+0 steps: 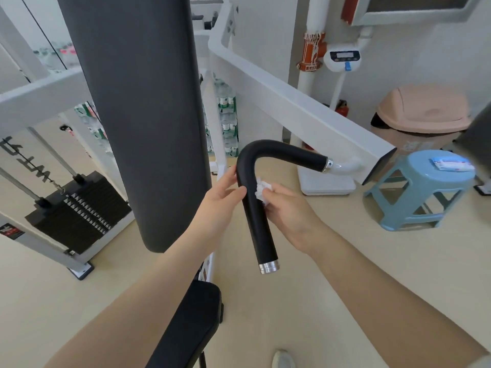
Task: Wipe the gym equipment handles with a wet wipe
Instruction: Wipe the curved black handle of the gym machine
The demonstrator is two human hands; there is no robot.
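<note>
A black curved handle (pixel 259 227) with a silver end cap hangs from the white machine arm (pixel 292 107) in the middle of the head view. My right hand (pixel 288 211) presses a crumpled white wet wipe (pixel 261 191) against the handle's right side, just below the bend. My left hand (pixel 221 200) rests its fingers on the handle's left side at the same height, thumb and fingers apart, steadying it.
A tall black back pad (pixel 140 115) stands left of the handle, a black seat (pixel 186 322) below. The weight stack (pixel 77 208) is at far left. A blue stool (pixel 425 189) carrying a wipe packet (pixel 451 163) and a pink bin (pixel 419 120) stand at right.
</note>
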